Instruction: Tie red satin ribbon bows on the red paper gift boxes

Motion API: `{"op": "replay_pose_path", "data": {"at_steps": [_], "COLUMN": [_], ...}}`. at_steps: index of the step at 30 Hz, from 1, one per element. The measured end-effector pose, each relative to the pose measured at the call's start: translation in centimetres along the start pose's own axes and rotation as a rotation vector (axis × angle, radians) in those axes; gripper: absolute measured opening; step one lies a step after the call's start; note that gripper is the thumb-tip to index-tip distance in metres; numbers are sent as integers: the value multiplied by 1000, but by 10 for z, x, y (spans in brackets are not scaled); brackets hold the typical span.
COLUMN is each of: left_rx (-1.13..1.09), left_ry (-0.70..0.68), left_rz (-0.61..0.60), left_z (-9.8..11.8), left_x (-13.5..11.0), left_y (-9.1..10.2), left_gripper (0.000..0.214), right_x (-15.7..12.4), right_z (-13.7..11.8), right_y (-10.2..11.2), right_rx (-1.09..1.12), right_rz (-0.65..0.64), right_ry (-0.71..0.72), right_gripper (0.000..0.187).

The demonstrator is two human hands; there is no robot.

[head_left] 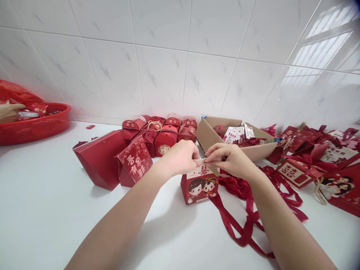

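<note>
A small red and white gift box (199,189) with a cartoon couple printed on its front stands upright on the white table. My left hand (182,156) pinches the left end of its top edge, thumb and fingers closed. At the right end of that edge, my right hand (229,159) pinches with thumb and index finger. Both hands partly cover the box's top. Dark red ribbon (246,232) trails loosely over the table beside the box and passes beneath my right forearm.
Red gift boxes (98,159) stand to the left, with several rounded ones (165,140) behind. A cardboard box (260,152) holds printed cards. Ribboned boxes (298,172) crowd the right. A red basin (36,127) sits far left, and a tiled wall (160,75) closes the back.
</note>
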State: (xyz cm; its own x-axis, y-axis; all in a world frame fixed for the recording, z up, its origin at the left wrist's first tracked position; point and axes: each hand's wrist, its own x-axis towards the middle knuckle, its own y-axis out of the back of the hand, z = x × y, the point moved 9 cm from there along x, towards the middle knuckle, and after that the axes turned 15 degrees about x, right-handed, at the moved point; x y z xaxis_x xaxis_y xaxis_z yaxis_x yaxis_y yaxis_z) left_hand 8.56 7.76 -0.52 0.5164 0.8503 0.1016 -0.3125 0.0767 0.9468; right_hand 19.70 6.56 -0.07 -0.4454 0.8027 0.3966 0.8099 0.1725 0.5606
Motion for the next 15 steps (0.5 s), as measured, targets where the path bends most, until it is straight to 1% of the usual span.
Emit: {"op": "replay_pose_path", "data": {"at_steps": [3, 5, 7, 10, 11, 13, 15], "left_rx": [10, 33, 66, 152, 186, 252, 315], "left_ry": [6, 5, 0, 8, 8, 19, 65], "left_rz": [-12, -18, -20, -14, -4, 39, 118], "left_z": [-2, -3, -3, -2, 0, 6, 10], "left_x": [1, 1, 1, 1, 1, 2, 4], "left_y": [-1, -2, -2, -2, -2, -3, -4], "left_gripper": [20, 18, 16, 15, 19, 36, 45], "right_x": [1, 1, 1, 2, 2, 2, 1], "right_z": [3, 6, 8, 11, 11, 9, 6], "right_y": [-1, -2, -4, -7, -7, -5, 0], "right_rx": [82, 125, 107, 56, 58, 67, 59], "right_rz": [32, 53, 53, 69, 93, 163, 250], "right_ry": [-44, -64, -68, -79, -76, -58, -40], "right_gripper": [6, 13, 15, 7, 5, 3, 5]}}
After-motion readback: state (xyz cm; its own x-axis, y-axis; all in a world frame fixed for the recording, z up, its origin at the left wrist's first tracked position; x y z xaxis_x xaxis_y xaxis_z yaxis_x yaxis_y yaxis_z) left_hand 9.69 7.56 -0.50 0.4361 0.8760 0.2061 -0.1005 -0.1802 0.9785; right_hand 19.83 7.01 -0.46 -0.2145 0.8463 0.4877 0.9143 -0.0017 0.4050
